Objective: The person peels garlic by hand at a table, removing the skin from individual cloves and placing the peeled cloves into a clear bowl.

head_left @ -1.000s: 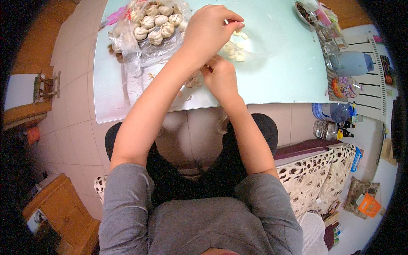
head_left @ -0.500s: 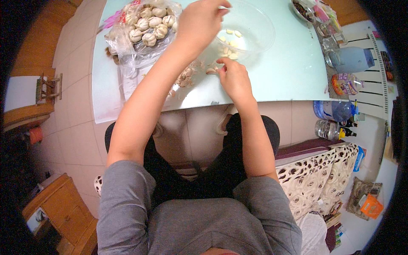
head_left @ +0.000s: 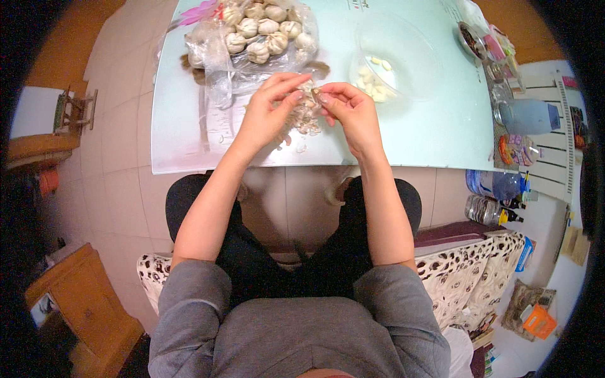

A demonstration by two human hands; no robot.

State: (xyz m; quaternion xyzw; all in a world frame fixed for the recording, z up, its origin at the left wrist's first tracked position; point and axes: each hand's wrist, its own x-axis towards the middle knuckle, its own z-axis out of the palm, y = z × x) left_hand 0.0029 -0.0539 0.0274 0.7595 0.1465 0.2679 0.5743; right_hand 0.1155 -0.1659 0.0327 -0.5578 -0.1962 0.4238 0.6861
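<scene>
Over the near part of the table, my two hands are close together above a heap of garlic skins [head_left: 304,123]. My right hand [head_left: 353,116] pinches a small garlic clove [head_left: 316,92], partly hidden by the fingertips. My left hand [head_left: 268,110] faces it from the other side, fingers stretched out and thumb apart, with nothing visible between them. Beyond my left hand lies a clear plastic bag [head_left: 217,79] full of whole garlic bulbs [head_left: 268,26]. A clear round bowl [head_left: 428,69] to the right of my hands holds several peeled cloves [head_left: 376,87].
The pale glass-topped table [head_left: 454,138] has its near edge just before my knees. At its right end stand a metal bowl [head_left: 471,41] with dark contents and a blue plastic jug [head_left: 526,116]. Large bottles [head_left: 498,184] stand below, beside a patterned covered seat [head_left: 466,268].
My left hand has come back from above the bowl to the skins, beside my right hand. My right hand has risen slightly from the table top. The whole view has shifted a little.
</scene>
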